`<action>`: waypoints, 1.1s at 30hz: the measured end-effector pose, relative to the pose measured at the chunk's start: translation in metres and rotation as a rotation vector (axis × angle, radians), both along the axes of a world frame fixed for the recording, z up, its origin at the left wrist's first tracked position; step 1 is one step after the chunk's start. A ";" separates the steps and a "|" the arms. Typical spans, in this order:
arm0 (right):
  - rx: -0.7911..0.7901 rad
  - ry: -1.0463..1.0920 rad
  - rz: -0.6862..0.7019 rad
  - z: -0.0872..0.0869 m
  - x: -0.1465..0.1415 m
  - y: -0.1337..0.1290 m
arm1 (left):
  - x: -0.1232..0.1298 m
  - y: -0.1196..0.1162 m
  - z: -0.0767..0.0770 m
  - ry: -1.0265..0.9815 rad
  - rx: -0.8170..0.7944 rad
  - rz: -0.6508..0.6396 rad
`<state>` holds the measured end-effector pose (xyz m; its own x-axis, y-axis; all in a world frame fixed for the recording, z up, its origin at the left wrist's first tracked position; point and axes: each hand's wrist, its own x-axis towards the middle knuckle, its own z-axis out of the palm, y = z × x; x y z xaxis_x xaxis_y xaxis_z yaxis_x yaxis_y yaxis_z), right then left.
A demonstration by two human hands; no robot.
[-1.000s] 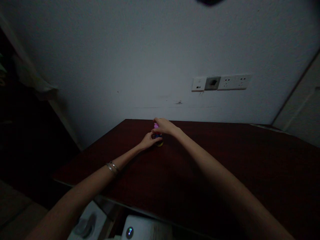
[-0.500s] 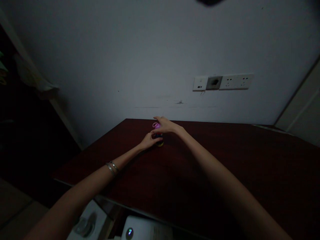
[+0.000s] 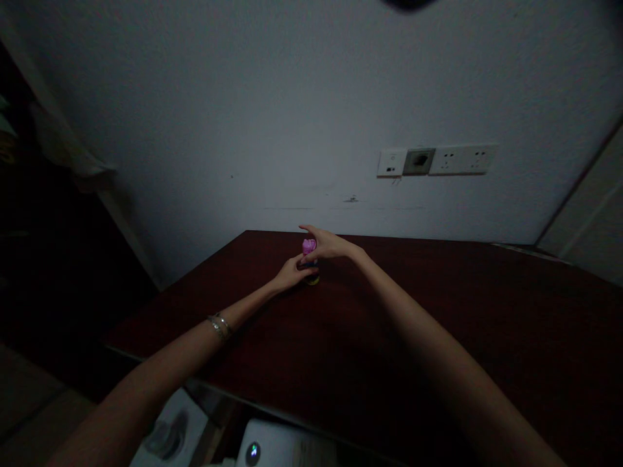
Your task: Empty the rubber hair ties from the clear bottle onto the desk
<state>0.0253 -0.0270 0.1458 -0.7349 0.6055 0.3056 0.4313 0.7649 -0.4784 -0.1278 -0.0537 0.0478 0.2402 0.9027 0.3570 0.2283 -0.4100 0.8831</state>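
Note:
A small bottle with a pink cap, a dark body and a yellow base stands on the dark red-brown tabletop. My left hand is wrapped round its body, thumb across the front. Above and to the right, my right hand arches over the cap, index finger stretched out and thumb low beside the cap. Its fingers are apart; whether some touch the cap's far side is hidden. A loop shows on the cap. Most of the bottle's body lies behind my fingers.
A pale wall rises behind the table, with a row of sockets at right. Below the front edge sit a white device with a lit display and a white box. A pale door or panel stands far right.
The cap's loop stuck out to the left before; now it lies over the cap's right side, so the cap has turned. My right hand has shifted slightly right. My left hand stays round the bottle.

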 end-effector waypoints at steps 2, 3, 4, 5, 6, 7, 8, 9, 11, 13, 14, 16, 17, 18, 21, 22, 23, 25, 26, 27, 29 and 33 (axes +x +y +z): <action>0.073 -0.004 -0.086 -0.004 -0.002 -0.003 | 0.001 0.000 0.000 0.000 -0.004 -0.003; 0.098 0.003 -0.129 -0.006 -0.004 -0.005 | 0.001 0.000 0.000 -0.001 -0.008 0.000; 0.115 0.014 -0.159 -0.007 -0.005 -0.006 | 0.001 0.000 0.000 -0.002 -0.016 0.004; 0.129 0.027 -0.174 -0.008 -0.006 -0.006 | 0.000 0.001 -0.001 -0.005 -0.026 0.010; 0.138 0.040 -0.171 -0.009 -0.007 -0.006 | 0.000 0.001 -0.002 -0.009 -0.034 0.014; 0.141 0.052 -0.157 -0.008 -0.007 -0.006 | 0.000 0.002 -0.002 -0.013 -0.034 0.015; 0.135 0.064 -0.135 -0.008 -0.007 -0.005 | -0.001 0.002 -0.003 -0.018 -0.027 0.011; 0.115 0.079 -0.110 -0.007 -0.006 -0.003 | -0.001 0.002 -0.003 -0.019 -0.018 0.008; 0.051 0.130 -0.064 -0.004 -0.003 0.000 | -0.002 0.002 -0.003 -0.011 -0.002 0.004; -0.003 0.202 -0.031 0.000 0.002 0.005 | -0.003 0.001 -0.002 0.001 -0.002 0.002; -0.022 0.239 -0.022 0.002 0.005 0.007 | -0.003 0.001 -0.002 0.007 -0.006 0.003; -0.040 0.298 -0.027 0.005 0.011 0.012 | -0.003 0.000 -0.001 0.012 -0.016 0.009; -0.039 0.317 -0.045 0.006 0.014 0.015 | -0.002 0.000 -0.001 0.013 -0.021 0.013; -0.028 0.327 -0.073 0.005 0.018 0.018 | -0.002 0.000 -0.001 0.014 -0.024 0.017; 0.032 0.295 -0.177 -0.007 0.028 0.030 | -0.002 0.000 -0.001 0.009 -0.026 0.017; 0.048 0.261 -0.205 -0.013 0.031 0.035 | -0.002 0.000 -0.001 0.008 -0.025 0.015; 0.060 0.218 -0.224 -0.021 0.034 0.040 | -0.002 0.000 -0.001 0.007 -0.024 0.011; 0.103 0.135 -0.241 -0.039 0.038 0.050 | -0.003 0.000 -0.002 0.006 -0.020 0.003; 0.128 0.102 -0.254 -0.048 0.040 0.055 | -0.004 0.001 -0.002 0.006 -0.018 -0.001; 0.145 0.076 -0.273 -0.057 0.042 0.060 | -0.004 0.001 -0.002 0.007 -0.017 -0.003; 0.167 0.049 -0.307 -0.072 0.045 0.069 | -0.005 0.002 -0.002 0.011 -0.020 0.000; 0.173 0.015 -0.345 -0.091 0.049 0.083 | -0.004 0.002 -0.002 0.019 -0.042 0.011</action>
<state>0.0746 0.0557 0.0545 -0.4916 0.7550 0.4340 0.6713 0.6460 -0.3633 -0.1317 -0.0522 0.0458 0.2362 0.9195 0.3143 0.2492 -0.3699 0.8950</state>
